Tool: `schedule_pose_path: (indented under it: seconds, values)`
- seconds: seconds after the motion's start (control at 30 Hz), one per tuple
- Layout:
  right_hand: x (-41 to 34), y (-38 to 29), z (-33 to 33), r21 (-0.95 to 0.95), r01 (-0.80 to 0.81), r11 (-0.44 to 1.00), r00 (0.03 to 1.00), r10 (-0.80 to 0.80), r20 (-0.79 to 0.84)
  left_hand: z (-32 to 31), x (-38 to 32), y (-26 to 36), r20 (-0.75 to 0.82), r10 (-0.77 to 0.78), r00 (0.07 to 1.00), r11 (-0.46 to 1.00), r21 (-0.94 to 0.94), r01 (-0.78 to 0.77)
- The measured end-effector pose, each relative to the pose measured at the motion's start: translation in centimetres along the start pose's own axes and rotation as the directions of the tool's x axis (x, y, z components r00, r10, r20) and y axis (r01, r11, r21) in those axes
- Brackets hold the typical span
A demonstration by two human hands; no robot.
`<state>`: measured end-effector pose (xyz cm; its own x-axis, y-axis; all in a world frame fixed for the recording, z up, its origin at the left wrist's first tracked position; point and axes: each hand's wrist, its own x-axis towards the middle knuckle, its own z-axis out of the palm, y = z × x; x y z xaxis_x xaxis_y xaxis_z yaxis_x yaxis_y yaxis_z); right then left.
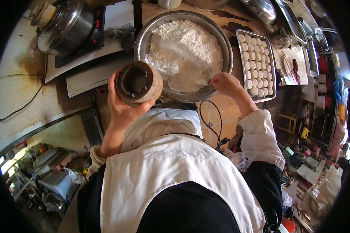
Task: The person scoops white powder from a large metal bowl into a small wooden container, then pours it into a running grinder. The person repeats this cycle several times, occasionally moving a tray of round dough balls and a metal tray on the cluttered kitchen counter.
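My left hand (pixel 124 109) holds a round, thick-walled wooden mould or cup (pixel 156 87), its dark hollow facing up with white crumbs on the rim. Right of it, a wide steel basin (pixel 139 43) holds a mound of pale, crumbly flour mixture (pixel 189 46), with a whiter powder patch at the left. My right hand (pixel 226 84) is curled at the basin's lower right edge, fingertips by the mixture; whether it pinches anything is hidden. Beyond that hand, a metal tray (pixel 275 84) carries rows of small round white cakes (pixel 253 64).
A steel pot (pixel 65 29) stands on a black induction cooker (pixel 96 36) at the upper left, near a grey cloth (pixel 122 33). A white mug (pixel 169 3) is behind the basin. A metal lid (pixel 261 11) lies at the upper right. A black cable (pixel 211 125) hangs below the basin.
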<state>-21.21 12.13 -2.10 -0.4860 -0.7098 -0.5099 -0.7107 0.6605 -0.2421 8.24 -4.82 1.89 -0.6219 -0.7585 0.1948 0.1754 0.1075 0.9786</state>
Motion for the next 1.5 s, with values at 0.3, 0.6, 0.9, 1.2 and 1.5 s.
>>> schedule_pose_path:
  seconds: [0.3, 0.6, 0.9, 1.2, 1.5]
  values:
    - [0.8, 0.3, -0.9, -0.041, 0.002, 0.999, 0.996, 0.002, 0.087, 0.1, 0.0, -0.2, -0.003, -0.019, 1.0, 1.0, 0.019, 0.019]
    - [1.0, 0.6, -1.5, -0.023, 0.089, 0.996, 0.957, -0.079, 0.278, 0.2, 0.1, -0.2, 0.006, -0.008, 1.0, 1.0, 0.027, 0.008]
    - [0.9, -3.3, 2.7, 0.164, 0.165, 0.973, 0.968, -0.191, 0.161, 0.4, 0.4, 0.0, 0.029, -0.009, 1.0, 1.0, 0.026, 0.008]
    - [-0.1, -3.5, 3.3, 0.056, 0.243, 0.969, 0.962, -0.233, -0.145, 0.2, 0.3, -0.3, 0.046, 0.005, 0.999, 0.998, 0.058, -0.007]
    - [0.8, -1.7, 0.8, -0.261, 0.127, 0.957, 0.98, -0.161, -0.115, 0.3, 0.4, -1.6, 0.092, 0.022, 0.995, 0.994, 0.104, -0.032]
